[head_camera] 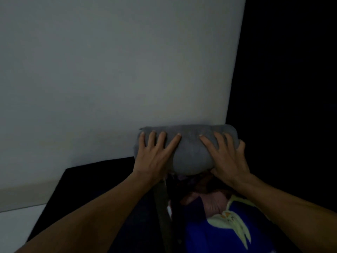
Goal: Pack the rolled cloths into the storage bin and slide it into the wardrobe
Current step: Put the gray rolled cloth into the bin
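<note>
Dim light, detail poor. Both of my hands are on one grey rolled cloth, a soft fat cylinder (189, 148) lying crosswise at centre frame. Left hand (155, 157) is spread flat over its left half, fingers fanned and pressing down. Right hand (228, 159) is spread over the right half, fingers curling round the far end of the roll. Neither hand pinches; both bear on the cloth with open palms.

The roll sits on top of other fabric: something dark reddish-brown just beneath it, then a blue cloth with pale yellow markings (218, 232) nearer me. A dark strap or rim edge (162, 207) runs down beside the pile on the left; I take this for the wall of the storage bin, though its outline is lost in shadow. A pale flat panel (109, 70) stands directly behind the roll, a black gap (291, 70) to its right. Whether that gap is the wardrobe opening I cannot tell.

Judgement: packing step, seating this roll at the far end of the bin. Next move calls for firm downward pressure so it beds level, then checking nothing rides above the rim before sliding.
</note>
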